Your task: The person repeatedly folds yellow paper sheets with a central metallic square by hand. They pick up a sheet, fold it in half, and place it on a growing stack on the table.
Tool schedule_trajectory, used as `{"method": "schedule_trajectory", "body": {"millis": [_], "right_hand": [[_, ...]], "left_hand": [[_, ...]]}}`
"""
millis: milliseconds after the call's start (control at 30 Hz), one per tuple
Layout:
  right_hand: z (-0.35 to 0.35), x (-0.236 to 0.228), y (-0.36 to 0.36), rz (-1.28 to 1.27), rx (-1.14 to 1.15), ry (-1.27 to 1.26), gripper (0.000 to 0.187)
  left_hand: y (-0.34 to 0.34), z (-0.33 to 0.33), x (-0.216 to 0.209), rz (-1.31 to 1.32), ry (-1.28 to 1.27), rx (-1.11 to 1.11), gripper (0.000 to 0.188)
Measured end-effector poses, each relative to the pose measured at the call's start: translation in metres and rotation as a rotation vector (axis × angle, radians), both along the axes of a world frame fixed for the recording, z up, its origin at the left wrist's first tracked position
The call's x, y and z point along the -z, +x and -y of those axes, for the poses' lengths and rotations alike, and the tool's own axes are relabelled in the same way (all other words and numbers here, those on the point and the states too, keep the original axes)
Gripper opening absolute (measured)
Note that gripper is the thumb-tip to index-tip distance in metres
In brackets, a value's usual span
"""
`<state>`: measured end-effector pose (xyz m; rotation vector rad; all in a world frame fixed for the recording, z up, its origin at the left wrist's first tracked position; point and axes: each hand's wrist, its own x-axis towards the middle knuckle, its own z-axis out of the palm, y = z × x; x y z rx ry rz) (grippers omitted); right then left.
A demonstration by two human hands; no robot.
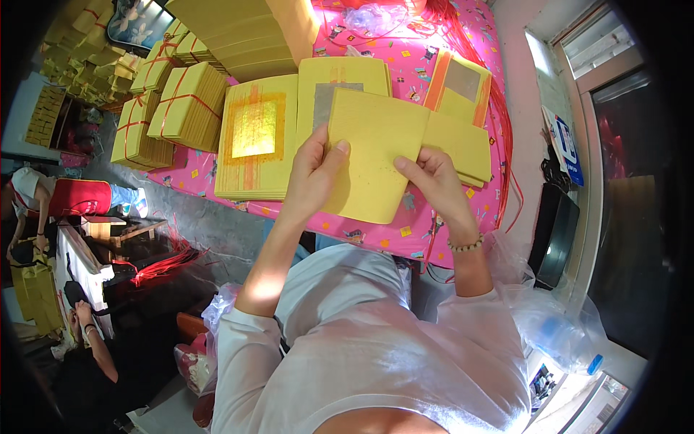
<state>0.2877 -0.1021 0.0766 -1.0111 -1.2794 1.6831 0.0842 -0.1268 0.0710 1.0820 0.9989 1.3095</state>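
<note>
Workroom, far left: co-worker in a red apron (79, 197), well apart from my work. Table (477, 40) wears a pink printed cover. At its left end, thick yellow paper bundles (189, 105) tied with red string, probably so the sheets can't slide. Next, flat yellow paper pile with an orange square and shiny gold centre (254, 134), patterned side up, so I can check the face at a glance. Beside it, yellow paper pile with a grey rectangle (324, 105), partly hidden behind what I hold.

Left grip (314, 170) pinches the left edge of the plain yellow rectangular paper (379, 155), thumb on its face. Paper is held up over the table's near side; one sheet or several, can't tell. Right grip (437, 184) pinches the opposite edge, thumb on top; two-sided hold likely stops it flopping. Just beyond that: plain yellow paper stack (463, 148), handy for reaching. Behind, yellow paper with orange bands and a silver-grey panel (461, 81). Long red strings (499, 116) run down the right edge, out of the way.
</note>
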Motion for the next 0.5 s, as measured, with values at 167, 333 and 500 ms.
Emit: {"method": "schedule_trajectory", "body": {"millis": [167,333,500], "right_hand": [[-0.001,0.016,0.004,0.057,-0.023,0.031,0.026],[0.004,0.004,0.009,0.048,-0.124,-0.078,0.027],[0.006,0.016,0.007,0.061,-0.048,-0.053,0.029]], "left_hand": [[0.000,-0.004,0.004,-0.013,-0.003,0.012,0.030],[0.002,-0.008,-0.002,0.032,0.000,-0.044,0.031],[0.005,-0.012,0.007,-0.030,0.044,-0.042,0.032]]}}
